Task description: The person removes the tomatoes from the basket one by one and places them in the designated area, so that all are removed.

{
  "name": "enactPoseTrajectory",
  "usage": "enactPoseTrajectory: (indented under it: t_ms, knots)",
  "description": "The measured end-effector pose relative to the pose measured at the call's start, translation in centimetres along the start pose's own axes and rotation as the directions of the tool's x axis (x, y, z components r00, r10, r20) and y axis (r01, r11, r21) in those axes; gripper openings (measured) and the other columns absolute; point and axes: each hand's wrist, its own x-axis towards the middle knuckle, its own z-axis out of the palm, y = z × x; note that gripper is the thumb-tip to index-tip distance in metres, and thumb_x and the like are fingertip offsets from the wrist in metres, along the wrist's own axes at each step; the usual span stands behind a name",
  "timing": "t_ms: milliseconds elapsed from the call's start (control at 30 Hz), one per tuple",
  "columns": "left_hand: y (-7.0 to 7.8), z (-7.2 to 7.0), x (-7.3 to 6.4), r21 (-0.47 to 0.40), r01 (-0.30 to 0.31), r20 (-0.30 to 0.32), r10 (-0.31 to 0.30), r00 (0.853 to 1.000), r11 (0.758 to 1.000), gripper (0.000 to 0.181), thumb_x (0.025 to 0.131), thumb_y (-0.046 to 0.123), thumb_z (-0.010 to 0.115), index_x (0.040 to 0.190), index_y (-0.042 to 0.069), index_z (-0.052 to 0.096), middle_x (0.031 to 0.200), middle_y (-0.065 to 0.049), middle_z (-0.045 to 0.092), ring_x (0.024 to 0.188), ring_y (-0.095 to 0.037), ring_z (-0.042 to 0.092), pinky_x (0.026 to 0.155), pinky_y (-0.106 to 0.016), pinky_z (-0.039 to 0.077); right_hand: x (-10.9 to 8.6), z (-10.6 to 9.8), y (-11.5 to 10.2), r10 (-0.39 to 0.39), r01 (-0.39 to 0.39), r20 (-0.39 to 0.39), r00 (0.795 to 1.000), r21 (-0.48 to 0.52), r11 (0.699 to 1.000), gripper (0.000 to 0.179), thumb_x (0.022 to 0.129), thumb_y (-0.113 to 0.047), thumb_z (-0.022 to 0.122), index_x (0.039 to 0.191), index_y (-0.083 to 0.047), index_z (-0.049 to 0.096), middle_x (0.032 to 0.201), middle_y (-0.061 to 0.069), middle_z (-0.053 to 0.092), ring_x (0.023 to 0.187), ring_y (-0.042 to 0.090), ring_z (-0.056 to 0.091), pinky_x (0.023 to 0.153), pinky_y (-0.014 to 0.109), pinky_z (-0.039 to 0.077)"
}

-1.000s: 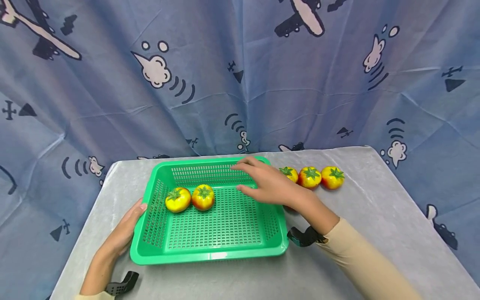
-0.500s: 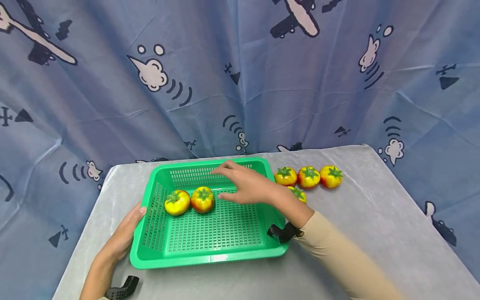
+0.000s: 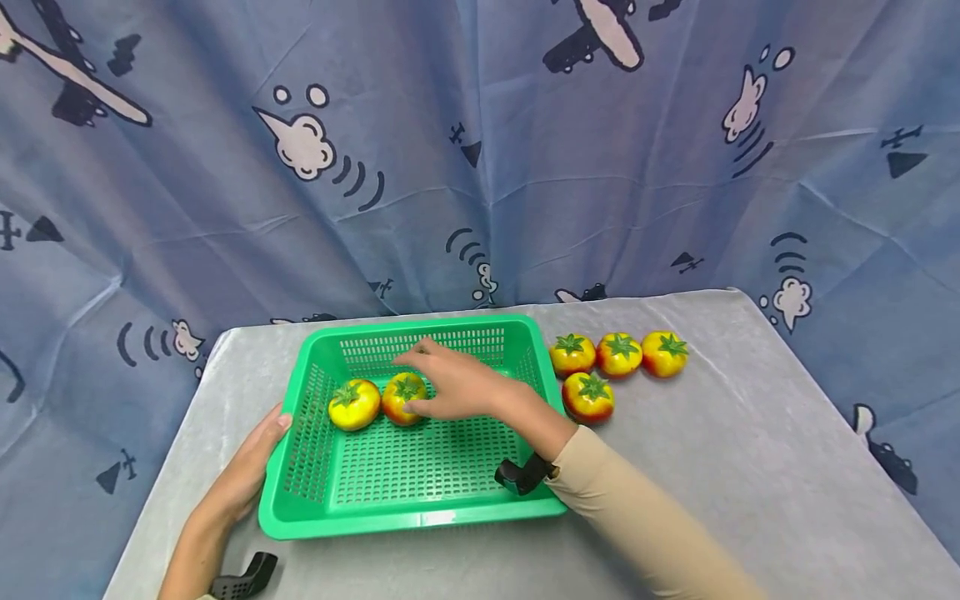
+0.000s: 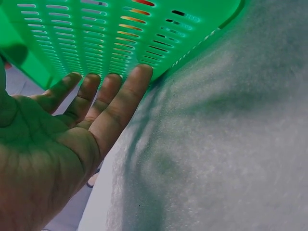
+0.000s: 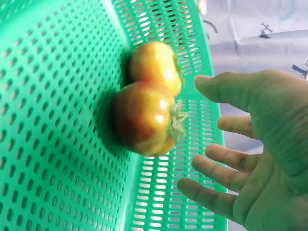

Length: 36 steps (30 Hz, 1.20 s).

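Although its right edge is partly covered in the head view, the right-hand tomato [image 3: 399, 402] can be made out on the floor of the green basket [image 3: 420, 467], beside the left-hand tomato [image 3: 355, 407], which is seen whole. It is reached over by the right hand [image 3: 453, 383], whose thumb and fingers are held wide apart; in the right wrist view nothing is held and a gap is left between fingers and fruit. There, the farther tomato is partly hidden behind the nearer one, and the back of the hand is cut off at the frame's edge.

The basket's left wall is touched by the left hand [image 3: 251, 462], with the fingers fairly straight against the outside and the thumb laid at the rim. In the left wrist view the thumb is mostly cut off; how firmly the wall is pressed cannot be told. Red and yellow patches are glimpsed through the slots.

To the right of the basket, a row of three tomatoes [image 3: 619, 356] is set on the grey table [image 3: 750, 467], with a single tomato [image 3: 588, 400] placed nearer; whether the basket is touched by it cannot be made out. The right forearm is covered by a beige sleeve [image 3: 637, 508], cut off below.
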Motion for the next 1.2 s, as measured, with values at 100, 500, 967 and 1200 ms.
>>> enactPoseTrajectory:
  t_ms: [100,500,967,1200]
  knots:
    - [0.0,0.1,0.0,-0.001,0.000,-0.011,0.000,1.000,1.000,0.064,0.118,0.033,0.024,0.161,-0.012,0.008,0.115,0.009,0.074,0.100,-0.014,0.077,0.083,-0.036,0.068,0.2,0.2,-0.3,0.022,-0.022,-0.003,1.000,-0.008,1.000,0.066,0.100,-0.033,0.074,0.159,-0.016,0.049,0.154,0.011,0.051,0.133,0.027,0.061,0.107,0.045,0.057]
    - [-0.2,0.1,0.2,-0.015,0.001,-0.007,-0.002,1.000,1.000,0.063,0.118,0.029,0.023,0.162,-0.013,0.004,0.117,0.010,0.073,0.102,-0.013,0.076,0.084,-0.033,0.067,1.5,1.4,-0.4,0.057,-0.054,0.033,0.998,-0.064,0.996,0.068,0.100,-0.037,0.075,0.159,-0.016,0.049,0.155,0.011,0.052,0.136,0.027,0.059,0.114,0.044,0.055]
    - [-0.3,-0.1,0.0,-0.006,-0.025,0.017,0.026,1.000,1.000,0.060,0.118,0.030,0.023,0.160,-0.012,0.011,0.117,0.007,0.075,0.100,-0.016,0.078,0.082,-0.037,0.068,2.2,2.3,-0.5,0.077,-0.070,0.064,0.995,-0.093,0.993,0.069,0.099,-0.041,0.075,0.158,-0.015,0.050,0.150,0.013,0.055,0.121,0.023,0.063,0.100,0.036,0.059]
    - [-0.3,-0.2,0.1,-0.005,-0.033,0.011,0.033,0.999,0.999,0.060,0.118,0.030,0.024,0.160,-0.011,0.012,0.117,0.008,0.074,0.101,-0.015,0.077,0.083,-0.035,0.068,2.5,2.5,-0.1,0.096,-0.093,0.045,0.994,-0.063,0.994,0.070,0.099,-0.037,0.075,0.159,-0.013,0.048,0.150,0.014,0.054,0.127,0.025,0.060,0.107,0.040,0.057]
